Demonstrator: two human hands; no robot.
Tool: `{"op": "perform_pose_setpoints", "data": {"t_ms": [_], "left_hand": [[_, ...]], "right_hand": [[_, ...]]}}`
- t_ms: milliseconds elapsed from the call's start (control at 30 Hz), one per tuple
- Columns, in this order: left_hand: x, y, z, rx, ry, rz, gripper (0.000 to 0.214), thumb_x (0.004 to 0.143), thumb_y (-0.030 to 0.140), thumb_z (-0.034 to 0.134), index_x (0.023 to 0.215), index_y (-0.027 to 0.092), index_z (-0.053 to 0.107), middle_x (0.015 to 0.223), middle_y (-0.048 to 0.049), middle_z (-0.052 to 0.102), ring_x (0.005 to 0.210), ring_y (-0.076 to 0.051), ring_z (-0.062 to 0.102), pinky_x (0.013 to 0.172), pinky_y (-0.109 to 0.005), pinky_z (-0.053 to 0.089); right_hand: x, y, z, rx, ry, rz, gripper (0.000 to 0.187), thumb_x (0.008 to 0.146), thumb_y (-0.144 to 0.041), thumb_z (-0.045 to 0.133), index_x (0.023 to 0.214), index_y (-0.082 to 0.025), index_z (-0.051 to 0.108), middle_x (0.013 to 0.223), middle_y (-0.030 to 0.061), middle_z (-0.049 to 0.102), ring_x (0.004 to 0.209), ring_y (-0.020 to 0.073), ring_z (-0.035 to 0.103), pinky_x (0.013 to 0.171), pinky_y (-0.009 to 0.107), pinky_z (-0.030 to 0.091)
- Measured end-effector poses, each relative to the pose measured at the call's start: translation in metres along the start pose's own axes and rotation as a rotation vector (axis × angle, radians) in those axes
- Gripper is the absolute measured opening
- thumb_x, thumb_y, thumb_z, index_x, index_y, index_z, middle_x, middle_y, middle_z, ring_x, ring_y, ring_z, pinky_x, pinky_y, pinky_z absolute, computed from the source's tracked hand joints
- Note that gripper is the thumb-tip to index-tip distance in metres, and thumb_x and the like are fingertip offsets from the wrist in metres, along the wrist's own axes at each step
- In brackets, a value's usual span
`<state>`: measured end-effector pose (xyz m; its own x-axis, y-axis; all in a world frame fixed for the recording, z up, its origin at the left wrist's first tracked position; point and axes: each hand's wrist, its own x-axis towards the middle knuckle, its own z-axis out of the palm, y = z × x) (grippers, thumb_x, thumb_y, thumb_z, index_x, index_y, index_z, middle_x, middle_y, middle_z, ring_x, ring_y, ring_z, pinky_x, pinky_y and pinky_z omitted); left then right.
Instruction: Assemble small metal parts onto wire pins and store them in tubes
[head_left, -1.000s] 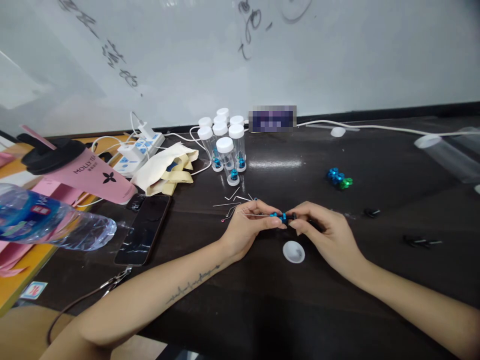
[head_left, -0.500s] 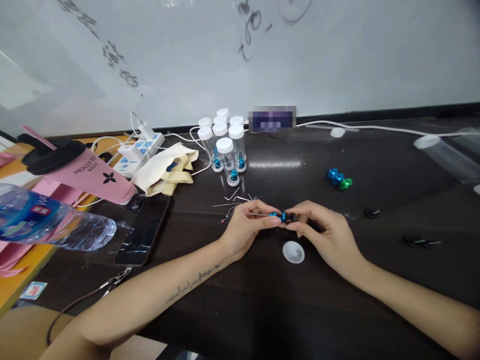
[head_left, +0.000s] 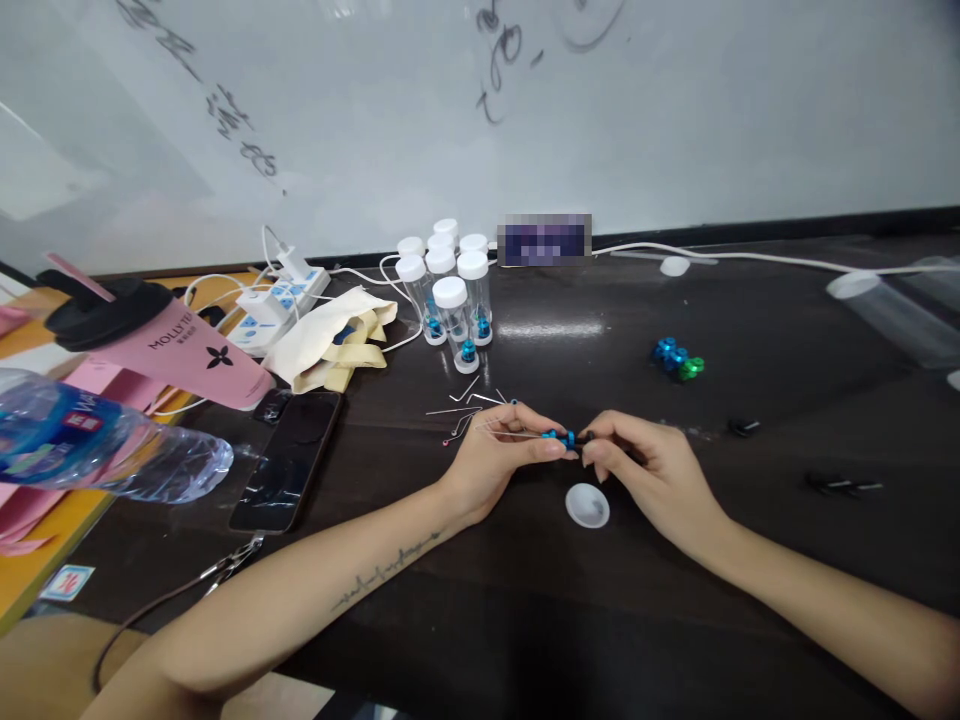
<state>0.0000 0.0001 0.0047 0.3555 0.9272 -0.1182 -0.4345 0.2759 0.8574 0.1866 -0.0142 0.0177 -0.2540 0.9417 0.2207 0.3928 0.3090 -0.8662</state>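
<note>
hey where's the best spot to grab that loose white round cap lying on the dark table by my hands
Pinch the white round plastic cap by its raised rim, coming straight down from above: it lies open side up on the dark table, just in front of the right hand, with bare surface around it.

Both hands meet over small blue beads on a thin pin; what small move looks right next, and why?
Probably slide the blue beads further along the pin: the left hand pinches the pin, the right hand holds the bead end, and more beads lie apart.

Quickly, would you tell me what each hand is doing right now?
Left hand: shut on a thin pin with blue beads.
Right hand: pinching the black bead.
</note>
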Motion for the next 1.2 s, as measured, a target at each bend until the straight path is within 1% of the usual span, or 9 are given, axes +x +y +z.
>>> {"op": "perform_pose_setpoints", "data": {"t_ms": [267,367,600,767,833,967,1033,1100,1200], "left_hand": [[-0.0005,-0.0008,0.0,0.004,0.017,0.034,0.02,0.063,0.019,0.084,0.078,0.015,0.071,0.077,-0.0014,0.074,0.072,-0.015,0.071,0.082,-0.032,0.053],[-0.0003,-0.0015,-0.0003,-0.01,0.019,0.033,0.02,0.063,0.017,0.084,0.078,0.015,0.071,0.077,-0.001,0.074,0.072,-0.014,0.07,0.08,-0.03,0.053],[0.0008,-0.0003,-0.0008,-0.031,0.047,0.043,0.017,0.064,0.017,0.084,0.076,0.016,0.072,0.077,-0.0008,0.074,0.073,-0.014,0.07,0.08,-0.029,0.052],[0.0006,-0.001,-0.0007,-0.039,0.035,0.054,0.016,0.065,0.015,0.083,0.076,0.015,0.072,0.078,0.0003,0.073,0.073,-0.011,0.068,0.079,-0.026,0.052],[0.0006,-0.0018,-0.0005,-0.036,0.045,0.06,0.016,0.064,0.014,0.084,0.075,0.015,0.072,0.077,0.0004,0.073,0.072,-0.011,0.068,0.078,-0.025,0.052],[0.0003,-0.0024,0.0003,-0.016,0.073,0.07,0.019,0.063,0.018,0.085,0.076,0.015,0.071,0.078,-0.0007,0.074,0.072,-0.014,0.07,0.079,-0.029,0.053],[0.0003,-0.0024,0.0005,-0.011,0.071,0.068,0.02,0.063,0.018,0.085,0.077,0.015,0.071,0.077,-0.0011,0.075,0.071,-0.014,0.071,0.08,-0.03,0.053],[0.0003,-0.0024,0.0004,-0.006,0.063,0.061,0.02,0.063,0.018,0.085,0.078,0.015,0.072,0.076,-0.001,0.074,0.069,-0.014,0.071,0.078,-0.029,0.053],[0.0007,-0.0028,-0.0001,-0.006,0.058,0.067,0.019,0.063,0.016,0.085,0.078,0.015,0.072,0.075,-0.0005,0.074,0.069,-0.014,0.071,0.077,-0.028,0.053]], "right_hand": [[-0.0014,0.0039,-0.0003,0.023,-0.023,-0.014,0.047,0.1,-0.046,0.04,0.067,-0.019,0.059,0.058,0.0001,0.057,0.053,0.0133,0.055,0.054,0.026,0.041],[-0.0006,0.0017,0.0005,0.006,-0.041,0.005,0.04,0.099,-0.042,0.046,0.068,-0.019,0.058,0.058,-0.0013,0.057,0.053,0.0123,0.054,0.054,0.026,0.04],[-0.0022,0.0019,0.0017,-0.001,0.005,-0.011,0.008,0.093,-0.028,0.059,0.097,-0.022,0.064,0.064,-0.0041,0.056,0.054,0.0121,0.054,0.057,0.027,0.041],[-0.003,0.006,0.0037,0.047,0.049,-0.064,0.012,0.092,-0.018,0.061,0.102,-0.024,0.064,0.079,-0.0024,0.06,0.056,0.0104,0.056,0.06,0.028,0.043],[-0.0026,0.0064,0.0042,0.046,0.052,-0.052,0.011,0.09,-0.021,0.064,0.101,-0.024,0.064,0.076,-0.0027,0.059,0.055,0.0111,0.056,0.058,0.028,0.042],[-0.0023,0.0047,0.0025,0.028,0.032,0.002,0.023,0.089,-0.031,0.066,0.11,-0.024,0.061,0.065,-0.0045,0.056,0.055,0.0134,0.056,0.055,0.027,0.041],[-0.0024,0.0035,0.0008,0.034,0.024,-0.007,0.019,0.096,-0.035,0.055,0.108,-0.022,0.061,0.063,-0.004,0.057,0.056,0.0131,0.056,0.056,0.027,0.041],[-0.0023,0.0026,-0.0004,0.029,0.002,-0.021,0.023,0.1,-0.036,0.045,0.096,-0.021,0.062,0.062,-0.003,0.057,0.056,0.0124,0.055,0.057,0.027,0.041],[-0.0022,0.002,0.0,-0.016,-0.019,-0.013,0.019,0.098,-0.033,0.05,0.089,-0.021,0.062,0.063,-0.0028,0.057,0.056,0.0121,0.055,0.056,0.026,0.041]]}}
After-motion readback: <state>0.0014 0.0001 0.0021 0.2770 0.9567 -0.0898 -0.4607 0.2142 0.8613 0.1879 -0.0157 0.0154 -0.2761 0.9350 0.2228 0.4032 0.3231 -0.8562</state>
